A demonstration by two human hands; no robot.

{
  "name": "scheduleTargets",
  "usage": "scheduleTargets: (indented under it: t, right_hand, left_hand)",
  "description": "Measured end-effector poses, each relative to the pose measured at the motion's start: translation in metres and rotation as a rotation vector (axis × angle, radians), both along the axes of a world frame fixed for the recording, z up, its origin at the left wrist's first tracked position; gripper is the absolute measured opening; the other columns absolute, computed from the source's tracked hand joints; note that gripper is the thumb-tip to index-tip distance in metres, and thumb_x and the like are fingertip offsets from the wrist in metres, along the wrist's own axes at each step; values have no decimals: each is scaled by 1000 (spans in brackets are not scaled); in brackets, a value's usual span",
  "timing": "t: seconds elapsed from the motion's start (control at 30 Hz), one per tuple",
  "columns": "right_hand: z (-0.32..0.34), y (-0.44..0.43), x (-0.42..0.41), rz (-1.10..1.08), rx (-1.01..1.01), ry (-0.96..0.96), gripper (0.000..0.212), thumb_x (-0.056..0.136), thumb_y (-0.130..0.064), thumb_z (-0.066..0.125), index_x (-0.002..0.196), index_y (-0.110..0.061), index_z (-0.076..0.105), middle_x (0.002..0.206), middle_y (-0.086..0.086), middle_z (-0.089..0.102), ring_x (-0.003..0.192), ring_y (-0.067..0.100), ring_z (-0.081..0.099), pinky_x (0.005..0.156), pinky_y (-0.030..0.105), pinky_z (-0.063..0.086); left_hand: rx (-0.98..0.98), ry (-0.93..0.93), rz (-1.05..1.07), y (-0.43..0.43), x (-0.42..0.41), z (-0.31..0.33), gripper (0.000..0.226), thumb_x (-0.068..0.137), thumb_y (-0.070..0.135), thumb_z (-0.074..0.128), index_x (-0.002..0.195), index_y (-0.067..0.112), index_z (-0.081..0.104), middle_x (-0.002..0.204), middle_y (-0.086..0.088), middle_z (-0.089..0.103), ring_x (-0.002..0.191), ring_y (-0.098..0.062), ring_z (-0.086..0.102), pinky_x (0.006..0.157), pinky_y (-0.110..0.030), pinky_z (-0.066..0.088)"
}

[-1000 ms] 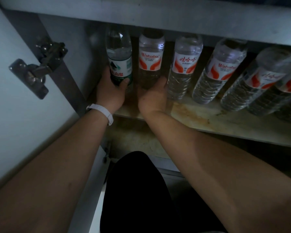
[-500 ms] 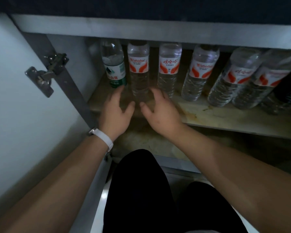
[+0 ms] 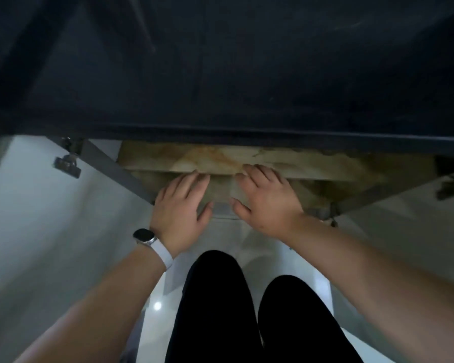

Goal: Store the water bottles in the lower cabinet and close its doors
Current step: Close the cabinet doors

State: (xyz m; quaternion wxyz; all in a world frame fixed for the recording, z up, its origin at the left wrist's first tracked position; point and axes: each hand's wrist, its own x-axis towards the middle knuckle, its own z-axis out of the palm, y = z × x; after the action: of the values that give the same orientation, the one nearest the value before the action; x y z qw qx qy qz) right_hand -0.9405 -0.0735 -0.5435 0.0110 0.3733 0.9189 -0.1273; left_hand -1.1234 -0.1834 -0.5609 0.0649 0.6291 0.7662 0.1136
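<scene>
**Hands empty at the cabinet mouth, both doors open**

The person's left hand [image 3: 180, 203] and right hand [image 3: 266, 199] hover side by side, palms down and fingers spread, just in front of the stained beige marble-patterned shelf [image 3: 220, 157] of the lower cabinet. Neither hand grasps anything; both are released and empty. A white-strapped wristwatch [image 3: 152, 242] sits on the left wrist.

No water bottles can be seen: the dark blue-black countertop slab [image 3: 220, 74] fills the far part of the view and hides the back of the shelf, so whether they stand there cannot be told from this view. With empty hands and no bottle near, the storing step appears finished.

What is left is the closing. The pale grey left door [image 3: 37, 210] stands swung wide, its metal hinge [image 3: 67, 163] exposed, and the pale right door [image 3: 404, 213] is open too. Each hand is well apart from its door, so both must reach outward before swinging them shut.
</scene>
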Motion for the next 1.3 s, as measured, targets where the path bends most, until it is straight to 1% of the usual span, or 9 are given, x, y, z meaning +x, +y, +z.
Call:
scheduleTargets:
  t: [0.13, 0.23, 0.33, 0.4, 0.47, 0.6, 0.87, 1.07, 1.3]
  right_hand:
    - [68, -19, 47, -38, -96, -96, 68, 88, -58, 26, 132, -14, 55, 140, 8, 49, 128, 32, 44, 107, 47, 36]
    - [110, -35, 87, -36, -102, -142, 61, 93, -54, 32, 139, -17, 47, 143, 5, 45, 132, 28, 39, 112, 43, 29]
    - [147, -53, 123, -37, -105, -158, 65, 90, -55, 25, 138, -17, 48, 138, 5, 48, 129, 28, 41, 111, 42, 30]
    - [167, -65, 142, -28, -120, -167, 71, 86, -58, 19, 137, -18, 49, 137, 4, 49, 127, 28, 42, 110, 41, 31]
    - [184, -75, 159, -37, -130, -176, 67, 88, -58, 22, 137, -20, 47, 139, 2, 46, 128, 26, 40, 110, 41, 31]
    - [207, -91, 192, -107, -133, -188, 57, 95, -55, 35, 140, -22, 43, 146, 2, 39, 134, 25, 35, 111, 40, 28]
    - [226, -125, 198, -128, -131, -217, 55, 96, -54, 36, 140, -22, 42, 152, 3, 34, 137, 24, 32, 109, 40, 28]
    - [225, -145, 162, -85, -111, -263, 56, 96, -56, 36, 141, -23, 42, 154, 2, 32, 140, 22, 28, 112, 40, 24]
    - [220, -166, 115, -88, -115, -299, 55, 96, -54, 40, 140, -21, 45, 152, 4, 35, 138, 24, 31, 111, 40, 24]
  left_hand:
    - [-95, 7, -10, -23, 40, 64, 57, 91, 45, 43, 137, 15, 58, 143, -13, 56, 125, -38, 55, 100, -53, 46]
    - [-156, 12, -16, -45, 71, 109, 58, 92, 45, 40, 138, 16, 57, 142, -13, 56, 125, -38, 55, 101, -55, 45]
    - [-211, 27, -22, -68, 98, 150, 58, 93, 47, 36, 141, 18, 53, 145, -11, 54, 130, -35, 51, 108, -50, 41]
    - [-231, 37, -15, -82, 111, 170, 55, 95, 45, 43, 142, 18, 52, 147, -10, 52, 134, -34, 49, 110, -49, 39]
    - [-273, 40, 20, -98, 119, 186, 54, 95, 42, 52, 144, 19, 50, 150, -10, 49, 138, -33, 45, 113, -49, 36]
    - [-345, 64, 101, -129, 115, 213, 55, 95, 39, 54, 146, 19, 47, 153, -10, 45, 142, -32, 39, 114, -47, 32]
    - [-565, 109, 419, -217, 41, 226, 61, 99, 44, 48, 154, 21, 36, 161, -9, 32, 148, -30, 28, 117, -48, 30]
    - [-518, 67, 588, -256, -8, 222, 64, 96, 41, 54, 154, 20, 35, 165, -12, 19, 151, -33, 15, 117, -51, 26]
    - [-595, -25, 548, -278, -43, 203, 68, 96, 37, 56, 156, 19, 29, 166, -13, 13, 149, -33, 19, 115, -50, 32]
